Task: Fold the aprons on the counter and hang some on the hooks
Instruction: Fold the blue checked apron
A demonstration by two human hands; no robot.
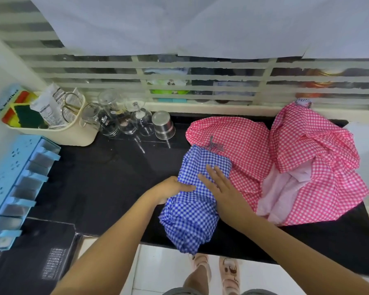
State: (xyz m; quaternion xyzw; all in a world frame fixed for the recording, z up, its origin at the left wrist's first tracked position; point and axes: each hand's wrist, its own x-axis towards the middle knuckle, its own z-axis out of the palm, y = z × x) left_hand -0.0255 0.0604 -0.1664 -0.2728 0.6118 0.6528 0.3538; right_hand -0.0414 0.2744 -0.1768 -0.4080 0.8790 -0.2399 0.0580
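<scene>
On counter (104, 177) | tub (73, 136): sponges (27, 118), scissors (69, 103), packet (45, 103) | left hand (170, 188) grips blue apron (192, 220)

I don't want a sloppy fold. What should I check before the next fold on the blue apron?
1. Right hand flat on the blue apron: ok.
2. Left hand has a grip on its left edge: ok.
3. Blue apron all on the counter: not ok, near end hangs over the front edge.
4. Clear of the pink apron: not ok, they overlap.
5. Glasses away from the cloth: ok.
</scene>
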